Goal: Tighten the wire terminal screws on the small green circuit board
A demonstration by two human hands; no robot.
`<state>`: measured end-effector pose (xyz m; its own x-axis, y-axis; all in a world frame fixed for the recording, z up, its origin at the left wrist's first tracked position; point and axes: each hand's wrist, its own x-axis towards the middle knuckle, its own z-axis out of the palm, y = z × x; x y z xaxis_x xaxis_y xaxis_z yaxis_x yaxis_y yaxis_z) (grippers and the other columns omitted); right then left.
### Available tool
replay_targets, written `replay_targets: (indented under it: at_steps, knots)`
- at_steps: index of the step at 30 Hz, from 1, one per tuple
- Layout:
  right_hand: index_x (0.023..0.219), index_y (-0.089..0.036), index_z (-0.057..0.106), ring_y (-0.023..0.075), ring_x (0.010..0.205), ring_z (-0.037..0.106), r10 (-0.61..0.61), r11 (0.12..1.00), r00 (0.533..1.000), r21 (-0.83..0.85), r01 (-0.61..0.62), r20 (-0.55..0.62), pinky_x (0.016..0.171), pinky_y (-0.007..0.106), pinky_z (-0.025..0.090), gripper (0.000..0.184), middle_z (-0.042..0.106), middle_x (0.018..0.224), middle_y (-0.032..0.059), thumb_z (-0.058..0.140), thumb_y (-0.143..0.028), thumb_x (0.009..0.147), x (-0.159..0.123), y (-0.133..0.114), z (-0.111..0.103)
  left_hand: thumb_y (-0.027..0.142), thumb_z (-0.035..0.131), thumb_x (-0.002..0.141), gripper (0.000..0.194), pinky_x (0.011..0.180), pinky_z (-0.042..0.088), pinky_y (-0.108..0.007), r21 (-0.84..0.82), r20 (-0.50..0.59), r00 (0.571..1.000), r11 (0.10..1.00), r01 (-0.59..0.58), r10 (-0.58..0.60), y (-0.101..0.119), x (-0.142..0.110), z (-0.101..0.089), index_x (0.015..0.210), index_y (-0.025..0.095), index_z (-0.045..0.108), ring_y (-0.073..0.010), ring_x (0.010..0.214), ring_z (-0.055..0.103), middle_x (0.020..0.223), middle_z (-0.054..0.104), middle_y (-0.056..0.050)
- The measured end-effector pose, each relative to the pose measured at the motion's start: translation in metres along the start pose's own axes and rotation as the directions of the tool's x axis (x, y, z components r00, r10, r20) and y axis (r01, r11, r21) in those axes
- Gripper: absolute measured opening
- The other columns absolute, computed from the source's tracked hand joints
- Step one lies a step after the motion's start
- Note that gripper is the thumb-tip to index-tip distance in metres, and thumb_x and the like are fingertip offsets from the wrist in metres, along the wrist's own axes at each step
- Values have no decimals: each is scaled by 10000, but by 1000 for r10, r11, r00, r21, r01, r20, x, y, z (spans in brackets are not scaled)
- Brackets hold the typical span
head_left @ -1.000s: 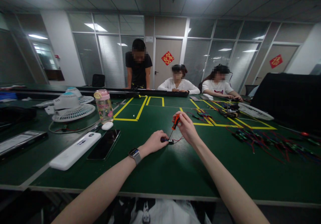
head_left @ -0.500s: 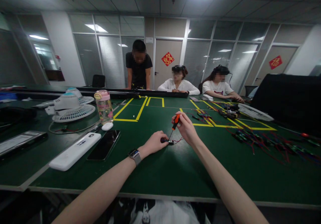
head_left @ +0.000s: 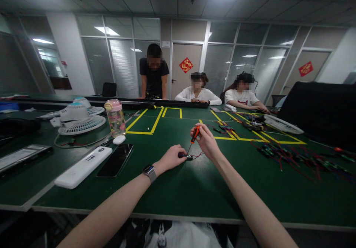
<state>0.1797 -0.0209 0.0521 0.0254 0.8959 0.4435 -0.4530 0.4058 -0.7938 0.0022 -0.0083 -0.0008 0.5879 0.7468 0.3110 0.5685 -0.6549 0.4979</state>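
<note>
Head view: near the middle of the frame, the right hand [head_left: 208,143] grips an orange-and-black screwdriver [head_left: 195,133] by its handle, the shaft slanting down to a small wired part [head_left: 189,158] on the green tabletop [head_left: 178,198]. The left hand [head_left: 171,157] pinches a dark piece [head_left: 181,155] just beside that part, seemingly steadying it. Work on this one piece looks under way: the driver's tip is at it and thin red wires [head_left: 198,154] lead off its right side. Whether the wires are fastened, or any screw is tight, is too small to tell, so how much is left on it cannot be judged. At the right of the frame lies a large tangle of wired pieces [head_left: 292,158], with a smaller cluster [head_left: 226,128] nearer centre; neither shows clearly whether its pieces are finished or untouched.
</note>
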Motion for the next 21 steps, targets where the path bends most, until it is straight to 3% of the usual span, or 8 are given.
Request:
replay_targets:
  at_steps: [6,11,15,21]
  knots:
    - [866,-266,694,153,733,585,-43,996,999,-79,40,-30,761,318,492,293,651,779,-15,816,-459,682,2,-1,-5,272,642,865,142,791,472,-297,12,-8,1000,1000,-1,1,2,0,0,918,184,741,-195,880,611,942,656,-53]
    - [977,-273,689,177,816,637,-36,997,999,-72,36,0,808,347,500,331,698,848,11,770,-482,735,2,0,-7,252,664,858,119,785,469,-288,17,-16,1000,1000,-8,9,2,0,1,923,183,737,-190,876,614,933,664,-48]
    - [939,-271,695,185,842,644,-43,997,999,-66,42,-11,805,343,507,310,708,867,21,758,-503,743,2,2,-6,257,660,869,117,772,462,-285,14,-23,999,1000,-26,26,0,0,2,916,182,737,-185,864,613,928,659,-45]
    - [892,-273,709,151,741,611,-25,997,1000,-73,25,-2,755,315,501,297,653,776,-17,815,-464,691,1,0,-5,277,648,874,142,780,464,-291,26,-15,1000,999,-21,21,-1,1,1,929,189,745,-192,873,609,933,652,-48]
